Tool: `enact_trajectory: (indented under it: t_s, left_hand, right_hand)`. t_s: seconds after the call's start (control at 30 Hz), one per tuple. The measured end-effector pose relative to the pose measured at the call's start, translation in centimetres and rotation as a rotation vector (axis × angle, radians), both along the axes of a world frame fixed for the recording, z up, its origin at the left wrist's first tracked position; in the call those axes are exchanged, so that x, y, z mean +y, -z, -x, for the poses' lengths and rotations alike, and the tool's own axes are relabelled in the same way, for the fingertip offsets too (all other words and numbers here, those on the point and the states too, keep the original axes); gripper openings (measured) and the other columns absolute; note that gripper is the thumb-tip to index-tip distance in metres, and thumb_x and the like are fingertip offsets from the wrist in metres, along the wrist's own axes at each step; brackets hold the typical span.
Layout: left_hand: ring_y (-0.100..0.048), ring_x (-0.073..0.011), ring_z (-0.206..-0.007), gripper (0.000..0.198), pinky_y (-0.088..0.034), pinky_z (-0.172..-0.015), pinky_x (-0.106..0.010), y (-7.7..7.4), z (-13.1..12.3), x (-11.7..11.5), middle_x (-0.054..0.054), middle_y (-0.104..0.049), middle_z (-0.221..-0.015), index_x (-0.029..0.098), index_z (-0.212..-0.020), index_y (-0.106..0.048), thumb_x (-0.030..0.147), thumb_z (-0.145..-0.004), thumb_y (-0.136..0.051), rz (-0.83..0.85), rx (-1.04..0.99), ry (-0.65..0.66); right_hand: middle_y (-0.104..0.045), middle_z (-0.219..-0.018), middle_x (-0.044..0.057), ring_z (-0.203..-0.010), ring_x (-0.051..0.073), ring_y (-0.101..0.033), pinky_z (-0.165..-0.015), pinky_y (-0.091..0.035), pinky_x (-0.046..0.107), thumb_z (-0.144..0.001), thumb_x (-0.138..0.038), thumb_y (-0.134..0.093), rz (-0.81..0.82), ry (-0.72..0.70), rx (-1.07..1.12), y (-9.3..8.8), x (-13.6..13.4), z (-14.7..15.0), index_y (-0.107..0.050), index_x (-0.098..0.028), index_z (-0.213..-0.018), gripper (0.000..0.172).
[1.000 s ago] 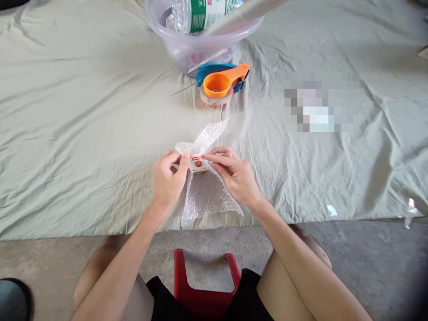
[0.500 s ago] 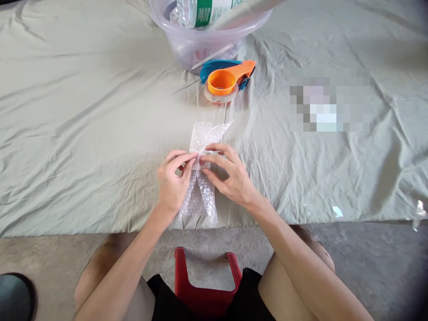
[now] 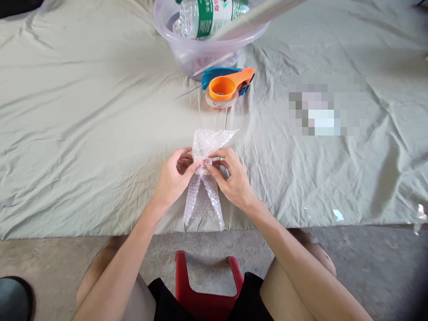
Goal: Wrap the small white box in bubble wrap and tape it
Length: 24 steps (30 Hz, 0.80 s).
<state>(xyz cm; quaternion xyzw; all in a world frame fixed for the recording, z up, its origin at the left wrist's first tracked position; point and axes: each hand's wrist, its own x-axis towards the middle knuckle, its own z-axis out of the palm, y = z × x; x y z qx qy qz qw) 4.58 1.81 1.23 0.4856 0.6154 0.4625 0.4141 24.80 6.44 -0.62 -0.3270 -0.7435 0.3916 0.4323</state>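
Both hands, left hand and right hand, pinch a clear bubble-wrap bundle (small box inside), well below the orange tape dispenser.

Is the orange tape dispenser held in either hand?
No, the orange tape dispenser lies on the cloth; left hand and right hand pinch clear bubble wrap.

Left hand and right hand pinch bubble wrap folded around a small box, on a grey sheet. Beyond the wrap: tape dispenser, then a clear bowl holding a bottle.
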Motion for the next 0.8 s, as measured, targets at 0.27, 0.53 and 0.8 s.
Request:
enact_trajectory:
  t_s: [0.27,0.53,0.8]
  left_hand:
    - [-0.074,-0.0201,-0.090,0.045,-0.062,-0.076,-0.032,-0.4,0.4,-0.1,-0.011,-0.082,-0.114,0.020,-0.135,-0.080,0.048,-0.100,-0.086,0.008,0.034,0.081]
    - [-0.071,-0.0202,-0.087,0.035,-0.058,-0.076,-0.033,-0.9,1.6,1.1,-0.010,-0.076,-0.108,0.021,-0.117,-0.086,0.051,-0.099,-0.086,0.093,0.111,0.252]
    - [-0.073,-0.0221,-0.105,0.046,-0.058,-0.084,-0.033,-0.2,1.3,0.7,-0.010,-0.080,-0.128,0.024,-0.126,-0.080,0.041,-0.087,-0.097,0.018,0.026,0.152]
  right_hand:
    - [-0.070,-0.136,0.012,-0.124,0.028,-0.071,-0.096,-0.065,0.047,-0.104,-0.041,-0.077,0.045,0.192,-0.137,0.3,-0.4,-0.3,-0.060,-0.028,-0.133,0.036]
    - [-0.082,-0.118,0.011,-0.102,0.027,-0.075,-0.092,-0.064,0.047,-0.096,-0.075,-0.081,0.267,0.061,-0.216,-0.3,1.5,-1.0,-0.071,-0.024,-0.119,0.057]
    - [-0.085,-0.126,0.008,-0.116,0.029,-0.080,-0.103,-0.067,0.048,-0.106,-0.051,-0.081,0.198,0.020,-0.060,-1.1,0.2,-0.6,-0.080,-0.027,-0.128,0.033]
